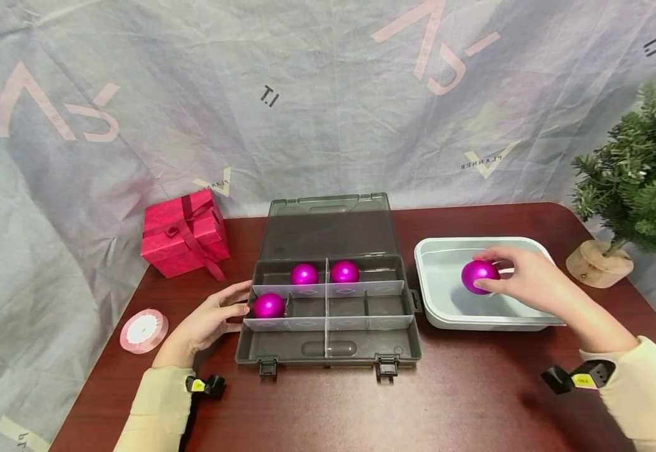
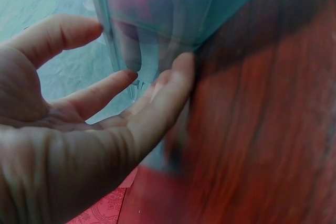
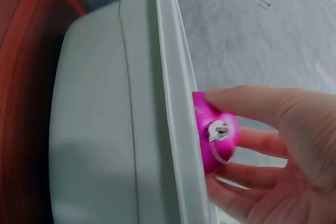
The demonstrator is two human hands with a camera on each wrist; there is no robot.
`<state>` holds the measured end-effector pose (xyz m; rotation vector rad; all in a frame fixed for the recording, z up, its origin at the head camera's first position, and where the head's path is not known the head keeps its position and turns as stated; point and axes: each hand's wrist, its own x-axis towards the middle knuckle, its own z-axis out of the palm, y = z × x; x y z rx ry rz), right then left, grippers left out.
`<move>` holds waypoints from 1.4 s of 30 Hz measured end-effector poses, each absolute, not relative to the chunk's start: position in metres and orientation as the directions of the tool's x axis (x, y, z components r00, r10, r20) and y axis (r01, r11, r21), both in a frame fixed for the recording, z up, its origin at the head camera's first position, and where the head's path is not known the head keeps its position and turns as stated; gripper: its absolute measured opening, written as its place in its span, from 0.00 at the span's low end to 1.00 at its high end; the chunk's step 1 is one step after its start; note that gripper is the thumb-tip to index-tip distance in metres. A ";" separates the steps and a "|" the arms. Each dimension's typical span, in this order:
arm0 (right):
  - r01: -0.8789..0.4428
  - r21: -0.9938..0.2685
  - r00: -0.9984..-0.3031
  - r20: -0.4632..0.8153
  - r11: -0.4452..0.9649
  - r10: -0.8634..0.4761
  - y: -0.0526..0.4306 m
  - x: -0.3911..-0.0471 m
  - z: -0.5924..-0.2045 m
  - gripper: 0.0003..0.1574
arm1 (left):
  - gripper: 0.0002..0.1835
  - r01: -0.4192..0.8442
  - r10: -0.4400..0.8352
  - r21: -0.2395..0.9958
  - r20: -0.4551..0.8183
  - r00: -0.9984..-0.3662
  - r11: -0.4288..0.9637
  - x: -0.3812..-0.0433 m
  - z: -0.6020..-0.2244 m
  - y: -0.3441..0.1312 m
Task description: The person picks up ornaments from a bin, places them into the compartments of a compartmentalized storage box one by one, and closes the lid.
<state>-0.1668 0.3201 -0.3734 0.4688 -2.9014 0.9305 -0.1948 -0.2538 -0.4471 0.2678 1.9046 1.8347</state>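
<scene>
My right hand (image 1: 522, 276) pinches a shiny magenta Christmas ball (image 1: 480, 277) between thumb and fingers, over the white plastic tub (image 1: 477, 325). Its silver cap with a thread loop faces the camera in the right wrist view, where the tub's rim (image 3: 176, 103) hides part of it. My left hand (image 1: 211, 320) rests its fingertips against the left side of the dark clear compartment box (image 1: 285, 344), fingers spread. The box's lid (image 1: 330, 232) is folded back. Two magenta balls (image 1: 304, 274) sit in its back row; another ball (image 1: 268, 306) occupies the middle row's left compartment.
A red gift box (image 1: 183, 235) with a ribbon stands at the back left, and a pink ribbon spool (image 1: 144, 331) lies near the left edge. Right of the tub stands a small artificial fir tree (image 1: 644, 182) on a wooden base. A printed cloth (image 1: 328, 113) hangs behind.
</scene>
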 end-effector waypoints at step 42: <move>-0.544 -0.750 -0.794 0.316 0.376 -0.520 0.079 -0.201 -0.384 0.29 | 0.37 -0.196 0.451 0.977 -0.212 -0.867 0.084 -0.195 -0.445 -0.254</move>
